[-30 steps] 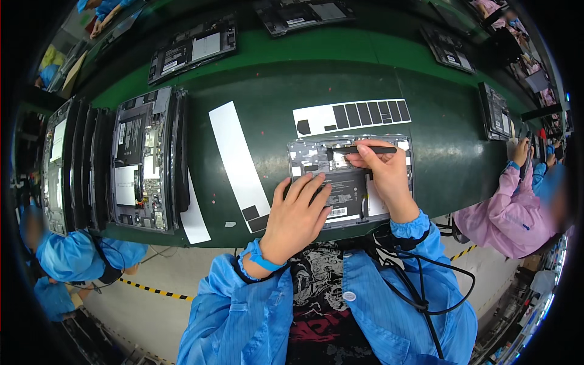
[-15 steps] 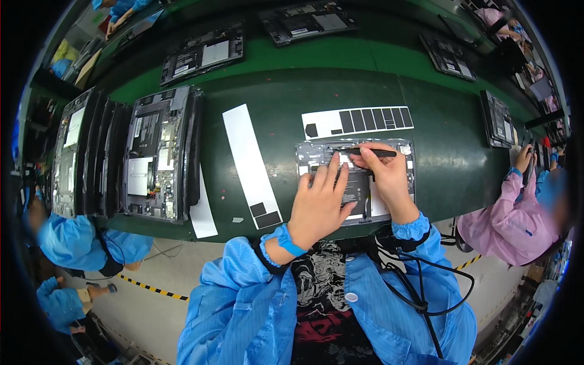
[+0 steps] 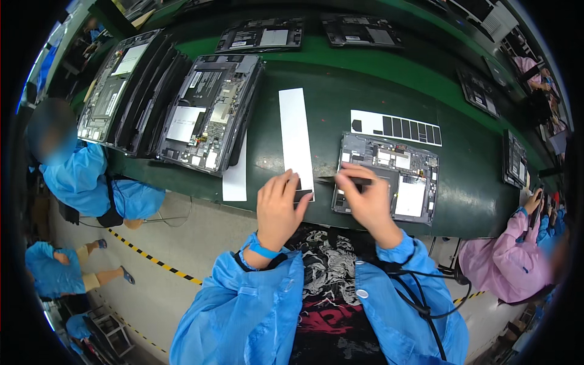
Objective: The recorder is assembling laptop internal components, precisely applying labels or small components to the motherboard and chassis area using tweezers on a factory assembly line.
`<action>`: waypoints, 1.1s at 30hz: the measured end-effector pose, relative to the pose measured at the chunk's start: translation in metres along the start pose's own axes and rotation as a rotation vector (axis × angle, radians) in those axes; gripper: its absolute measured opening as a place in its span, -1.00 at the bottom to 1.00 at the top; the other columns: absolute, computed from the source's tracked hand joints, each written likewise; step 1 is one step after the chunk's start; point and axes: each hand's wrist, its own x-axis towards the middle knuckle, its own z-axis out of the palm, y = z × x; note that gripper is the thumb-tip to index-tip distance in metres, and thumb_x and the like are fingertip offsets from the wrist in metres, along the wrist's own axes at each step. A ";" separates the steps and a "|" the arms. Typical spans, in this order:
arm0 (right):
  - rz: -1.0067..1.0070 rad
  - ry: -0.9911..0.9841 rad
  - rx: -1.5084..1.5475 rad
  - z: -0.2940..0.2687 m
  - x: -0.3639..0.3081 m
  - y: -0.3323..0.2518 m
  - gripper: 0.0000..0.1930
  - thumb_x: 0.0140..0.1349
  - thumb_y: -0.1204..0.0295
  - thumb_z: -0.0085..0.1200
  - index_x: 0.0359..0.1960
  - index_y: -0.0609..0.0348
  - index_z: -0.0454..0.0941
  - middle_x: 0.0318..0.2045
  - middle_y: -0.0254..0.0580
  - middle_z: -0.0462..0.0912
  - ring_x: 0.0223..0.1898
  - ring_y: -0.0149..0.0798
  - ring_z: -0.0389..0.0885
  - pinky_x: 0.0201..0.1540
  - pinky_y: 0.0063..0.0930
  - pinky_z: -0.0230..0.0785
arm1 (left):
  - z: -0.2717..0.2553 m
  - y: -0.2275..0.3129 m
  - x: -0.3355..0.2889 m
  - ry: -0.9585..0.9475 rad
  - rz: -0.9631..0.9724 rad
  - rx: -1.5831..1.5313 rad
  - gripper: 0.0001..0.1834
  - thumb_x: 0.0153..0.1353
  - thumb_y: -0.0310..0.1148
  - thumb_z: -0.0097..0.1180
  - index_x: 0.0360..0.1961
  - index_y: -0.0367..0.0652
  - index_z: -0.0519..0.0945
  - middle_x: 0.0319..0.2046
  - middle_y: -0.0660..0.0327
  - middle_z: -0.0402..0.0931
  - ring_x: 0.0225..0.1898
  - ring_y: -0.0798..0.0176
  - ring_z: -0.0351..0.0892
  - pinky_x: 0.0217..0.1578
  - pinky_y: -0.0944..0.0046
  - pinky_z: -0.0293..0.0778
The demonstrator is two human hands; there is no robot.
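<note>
My left hand (image 3: 278, 204) lies with thumb and fingers apart over the lower end of a long white backing strip (image 3: 295, 128). A dark sticker (image 3: 302, 195) shows between its thumb and index finger. In my right hand (image 3: 372, 204) is a pair of black tweezers (image 3: 360, 181), gripped near the middle. Their tips point left, toward the strip's lower end. Under and beside this hand sits an opened tablet-like device (image 3: 398, 159) with bare circuit board and battery parts. Behind it lies a white sheet (image 3: 398, 126) bearing several black rectangular stickers.
Opened devices stand in a leaning stack (image 3: 210, 109) at the left, partly over another white strip (image 3: 235, 176). More opened devices (image 3: 261, 35) lie along the far side of the green table (image 3: 340, 79). Co-workers in blue (image 3: 91, 173) and pink (image 3: 502, 258) sit at either side.
Both hands have come off the opened device's middle and moved left, the left onto the white strip. The tweezers now point at the strip's lower end. The view has shifted too.
</note>
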 end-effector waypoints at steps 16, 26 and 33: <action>-0.087 -0.026 -0.190 0.038 0.004 0.005 -0.80 0.13 0.31 0.18 -0.41 0.19 0.69 -0.21 0.09 0.66 0.06 -0.04 0.50 0.26 -0.13 0.05 | 0.008 -0.009 -0.014 0.009 0.036 0.116 -0.49 -0.01 -0.14 0.31 -0.07 -0.23 0.59 0.04 0.13 0.50 0.08 0.11 0.42 -0.06 0.12 0.28; -0.133 -0.121 -0.217 0.039 0.006 0.004 -0.82 0.13 0.32 0.18 -0.40 0.17 0.69 -0.30 -0.05 0.70 -0.12 -0.20 0.63 0.28 -0.14 0.03 | 0.010 -0.014 -0.017 0.016 0.051 0.142 -0.49 0.01 -0.12 0.29 -0.06 -0.21 0.58 0.05 0.14 0.49 0.09 0.12 0.41 -0.05 0.11 0.26; -0.046 -0.192 -0.045 0.032 0.004 0.000 -0.84 0.13 0.36 0.18 -0.34 0.16 0.70 -0.40 -0.16 0.71 -0.35 -0.31 0.66 0.30 -0.21 0.03 | 0.010 -0.012 -0.018 0.015 0.056 0.159 -0.50 0.02 -0.13 0.28 -0.05 -0.21 0.58 0.06 0.15 0.49 0.09 0.13 0.41 -0.05 0.12 0.26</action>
